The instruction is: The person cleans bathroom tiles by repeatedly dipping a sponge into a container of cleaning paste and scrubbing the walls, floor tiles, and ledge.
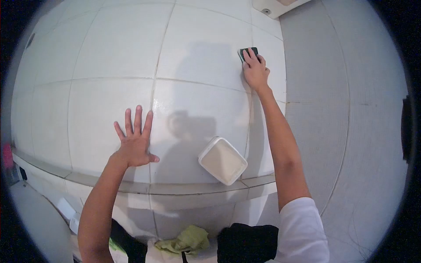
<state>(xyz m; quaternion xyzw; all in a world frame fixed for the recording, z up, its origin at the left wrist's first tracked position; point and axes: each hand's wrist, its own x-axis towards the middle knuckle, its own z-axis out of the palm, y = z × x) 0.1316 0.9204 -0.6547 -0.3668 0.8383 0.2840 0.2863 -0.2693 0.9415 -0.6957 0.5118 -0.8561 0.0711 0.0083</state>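
My right hand (256,72) is stretched far forward and pressed over a scrub sponge (250,49) with a dark green face and a pale edge. The sponge lies on the white tiled surface (114,48) near its right side, close to a grout line. Flat on the tiles at the left, my left hand (135,142) rests with its fingers spread and nothing under it that I can see. Between my arms, near the front edge, stands a white rectangular plastic tub (223,161) with cloudy beige liquid in it.
A raised tile lip (184,188) runs along the front edge. Below it hangs or lies a yellow-green cloth (188,240). A grey tiled wall (315,79) borders the right side. At the top right sits a white object (274,8); a pink item (7,155) shows at far left.
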